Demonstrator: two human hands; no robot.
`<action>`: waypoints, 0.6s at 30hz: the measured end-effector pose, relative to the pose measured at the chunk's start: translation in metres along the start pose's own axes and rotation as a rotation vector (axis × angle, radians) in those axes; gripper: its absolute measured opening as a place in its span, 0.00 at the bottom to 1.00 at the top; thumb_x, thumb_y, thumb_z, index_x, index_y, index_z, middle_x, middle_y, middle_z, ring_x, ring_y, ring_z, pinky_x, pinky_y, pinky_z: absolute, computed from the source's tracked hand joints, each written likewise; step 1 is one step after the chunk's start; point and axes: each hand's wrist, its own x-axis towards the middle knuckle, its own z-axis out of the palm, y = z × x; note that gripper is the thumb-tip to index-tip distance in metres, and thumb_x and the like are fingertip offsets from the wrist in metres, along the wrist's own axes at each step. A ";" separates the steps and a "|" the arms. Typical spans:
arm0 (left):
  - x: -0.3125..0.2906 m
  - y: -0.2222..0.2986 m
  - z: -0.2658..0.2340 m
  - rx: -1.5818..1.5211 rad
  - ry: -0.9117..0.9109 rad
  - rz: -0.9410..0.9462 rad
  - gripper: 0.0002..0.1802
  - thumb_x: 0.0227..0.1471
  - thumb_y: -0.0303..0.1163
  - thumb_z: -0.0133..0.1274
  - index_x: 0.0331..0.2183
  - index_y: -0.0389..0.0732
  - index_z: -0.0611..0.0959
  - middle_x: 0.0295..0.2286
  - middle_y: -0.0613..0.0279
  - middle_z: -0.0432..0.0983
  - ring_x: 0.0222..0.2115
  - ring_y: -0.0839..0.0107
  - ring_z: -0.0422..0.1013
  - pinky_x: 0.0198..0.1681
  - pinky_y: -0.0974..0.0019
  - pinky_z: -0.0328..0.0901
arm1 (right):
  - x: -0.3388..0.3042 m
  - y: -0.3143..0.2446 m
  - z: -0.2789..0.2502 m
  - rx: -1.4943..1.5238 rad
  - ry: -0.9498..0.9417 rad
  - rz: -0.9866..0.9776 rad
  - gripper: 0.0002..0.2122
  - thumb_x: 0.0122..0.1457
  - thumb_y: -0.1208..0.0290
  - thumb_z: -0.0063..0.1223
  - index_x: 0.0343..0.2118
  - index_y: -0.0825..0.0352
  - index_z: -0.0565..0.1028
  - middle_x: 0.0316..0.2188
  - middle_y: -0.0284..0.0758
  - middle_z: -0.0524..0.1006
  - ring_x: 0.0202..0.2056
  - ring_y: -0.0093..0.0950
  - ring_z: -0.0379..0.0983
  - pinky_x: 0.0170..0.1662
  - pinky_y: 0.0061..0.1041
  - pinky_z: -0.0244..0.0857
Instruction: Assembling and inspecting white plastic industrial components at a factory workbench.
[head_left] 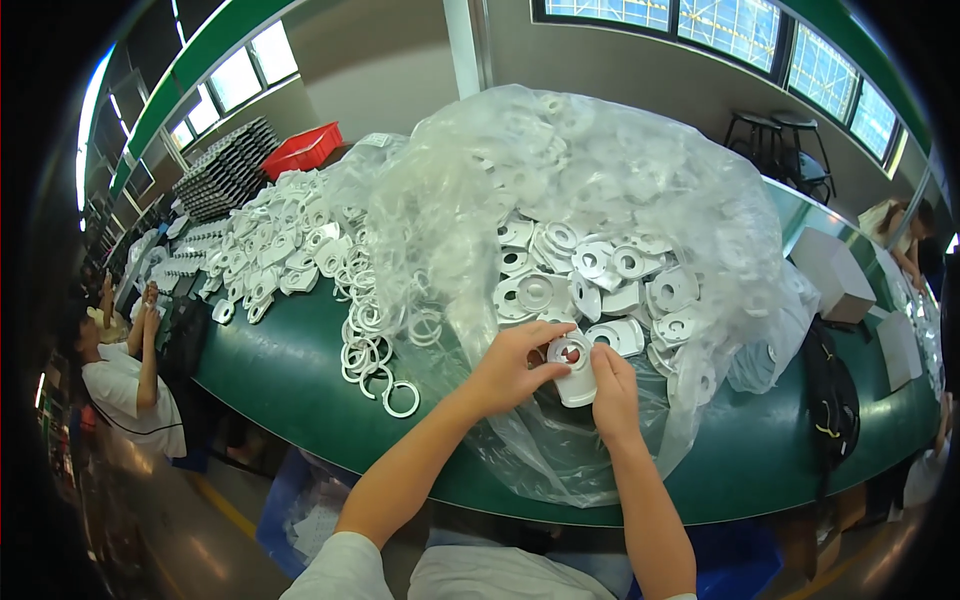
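Observation:
Between my two hands is a white plastic part [575, 385] with a round raised ring and a hole in it. My left hand [515, 368] grips its left side, thumb and fingers bent around the edge. On its right edge, my right hand [615, 393] is closed with the fingers partly hidden behind it. Just beyond lies a pile of similar white parts [540, 292], spilling from the mouth of a large clear plastic bag [590, 135]. The bag's near flap spreads under my hands on the green table [300, 385].
White rings [401, 399] lie left of the bag, beside a heap of white parts [285, 235]. Farther back are stacked grey trays [228, 170] and a red bin [303, 150]. White boxes [832, 275] and a black bag [832, 395] sit right. A co-worker [135, 385] is at left.

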 end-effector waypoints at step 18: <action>-0.006 -0.013 -0.008 -0.287 -0.055 -0.076 0.26 0.48 0.20 0.50 0.52 0.38 0.72 0.39 0.62 0.74 0.38 0.76 0.70 0.42 0.71 0.67 | 0.004 0.038 0.003 -0.153 0.049 -0.168 0.17 0.52 0.78 0.44 0.46 0.70 0.66 0.39 0.37 0.73 0.33 0.23 0.73 0.29 0.19 0.68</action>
